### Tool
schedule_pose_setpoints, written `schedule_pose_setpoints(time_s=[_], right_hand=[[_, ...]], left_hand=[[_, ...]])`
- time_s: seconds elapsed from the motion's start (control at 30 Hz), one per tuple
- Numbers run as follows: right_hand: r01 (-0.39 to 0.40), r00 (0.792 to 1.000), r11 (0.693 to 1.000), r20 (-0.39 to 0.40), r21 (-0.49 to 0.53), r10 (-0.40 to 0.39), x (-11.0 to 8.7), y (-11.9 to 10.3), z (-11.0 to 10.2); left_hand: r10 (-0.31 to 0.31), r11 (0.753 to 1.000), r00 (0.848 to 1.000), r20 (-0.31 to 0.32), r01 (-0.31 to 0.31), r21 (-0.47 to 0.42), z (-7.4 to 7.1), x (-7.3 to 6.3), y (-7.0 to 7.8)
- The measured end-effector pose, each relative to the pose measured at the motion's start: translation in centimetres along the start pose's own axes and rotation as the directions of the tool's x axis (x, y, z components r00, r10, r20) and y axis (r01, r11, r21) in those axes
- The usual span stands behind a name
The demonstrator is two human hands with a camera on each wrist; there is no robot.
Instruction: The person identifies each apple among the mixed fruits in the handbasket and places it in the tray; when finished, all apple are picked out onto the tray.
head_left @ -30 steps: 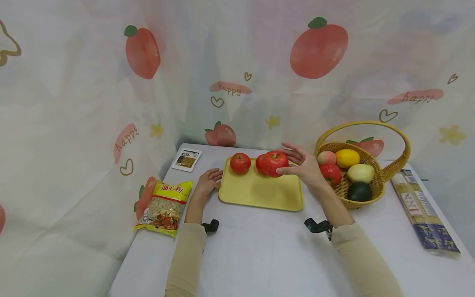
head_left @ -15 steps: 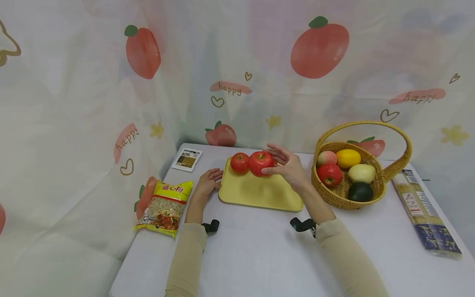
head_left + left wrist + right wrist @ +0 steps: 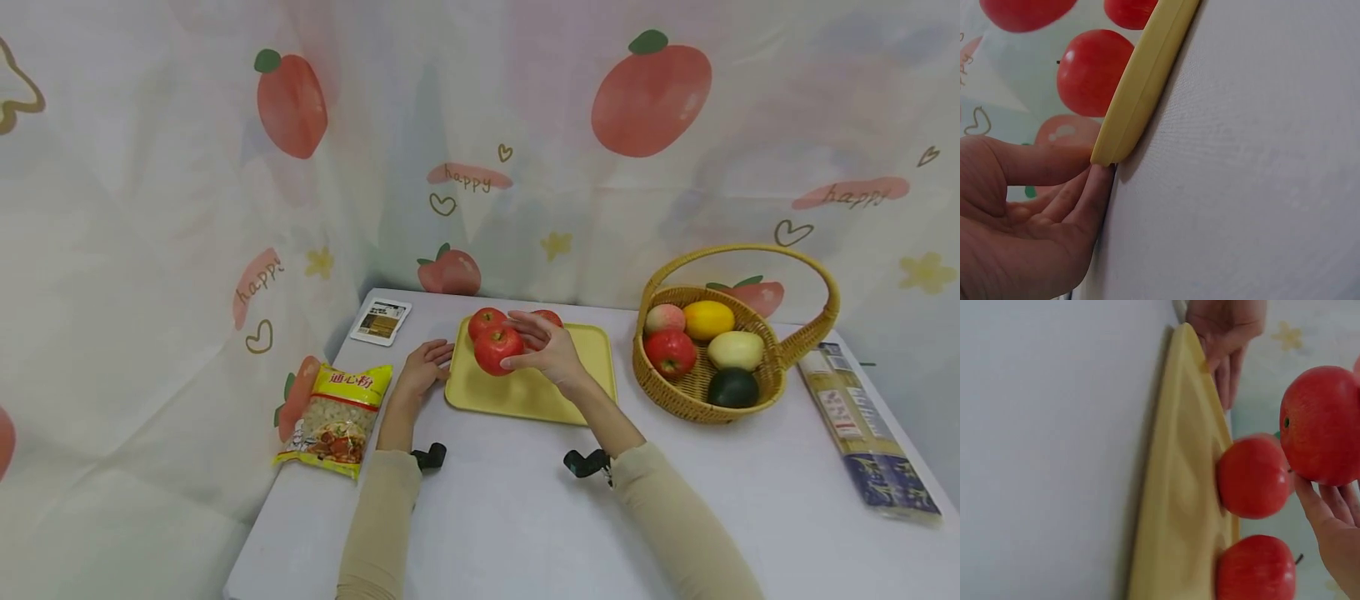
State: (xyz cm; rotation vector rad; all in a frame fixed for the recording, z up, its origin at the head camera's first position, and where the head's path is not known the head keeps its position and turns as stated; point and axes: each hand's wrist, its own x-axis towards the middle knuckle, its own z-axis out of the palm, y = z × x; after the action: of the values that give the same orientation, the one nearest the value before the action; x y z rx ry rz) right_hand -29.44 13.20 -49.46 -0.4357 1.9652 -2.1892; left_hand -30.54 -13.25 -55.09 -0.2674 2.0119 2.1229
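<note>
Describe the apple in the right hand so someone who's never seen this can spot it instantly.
On the white table, find the yellow tray. Over its left half, the right hand grips a red apple. Unlike the two red apples resting on the tray, this one is held up above it.

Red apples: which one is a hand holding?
The held apple is in the right hand, clear of the yellow tray. The back-left apple and back-right apple rest on that tray; the fourth apple sits in the wicker basket.
</note>
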Motion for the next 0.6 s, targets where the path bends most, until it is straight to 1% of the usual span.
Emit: schedule_pose_setpoints(time_s=[0.13,0.33,0.6], right_hand=[[-0.013,1.0,1.0,0.002,-0.019,0.013,0.4,1.2,0.8],[-0.01,1.0,0.999,0.008,-0.048,0.01,0.8,2.3,1.8],[-0.046,0.999,0.991,0.004,-0.126,0.047,0.8,4.1,2.1]], left_hand=[[-0.008,1.0,1.0,0.0,0.008,0.013,0.0,0.0,0.1],[-0.007,1.0,1.0,0.004,0.007,0.005,-0.1,0.0,0.2],[-0.003,1.0,1.0,0.008,0.003,0.015,0.0,0.1,0.0]])
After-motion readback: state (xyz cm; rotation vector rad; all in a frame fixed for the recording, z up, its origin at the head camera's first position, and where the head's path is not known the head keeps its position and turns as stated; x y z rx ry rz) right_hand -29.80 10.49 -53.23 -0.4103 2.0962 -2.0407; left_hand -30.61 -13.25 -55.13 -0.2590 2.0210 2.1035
